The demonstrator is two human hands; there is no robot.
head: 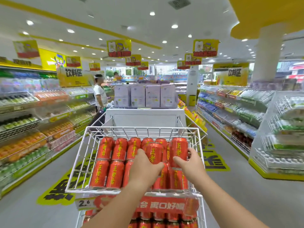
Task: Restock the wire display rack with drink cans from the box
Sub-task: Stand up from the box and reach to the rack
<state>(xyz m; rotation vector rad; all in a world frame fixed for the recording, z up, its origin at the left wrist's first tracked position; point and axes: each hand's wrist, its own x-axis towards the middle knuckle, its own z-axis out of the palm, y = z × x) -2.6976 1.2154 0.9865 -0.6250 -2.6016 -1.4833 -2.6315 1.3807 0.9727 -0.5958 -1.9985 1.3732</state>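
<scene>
rack [77, 155] open on top, cans [115, 173] filling basket

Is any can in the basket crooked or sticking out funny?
Yes, one can in the left hand stands out in front of the tidy rows, not yet seated. The right hand holds another can. Nothing looks spilled or dented.

One head camera only, looking forward and slightly down along a shop aisle. It sits close above the rack [136, 162], whose near edge fills the lower middle; both forearms reach in from the bottom edge. The wide lens bends shelves [32, 129] at both sides and takes in the ceiling.
</scene>
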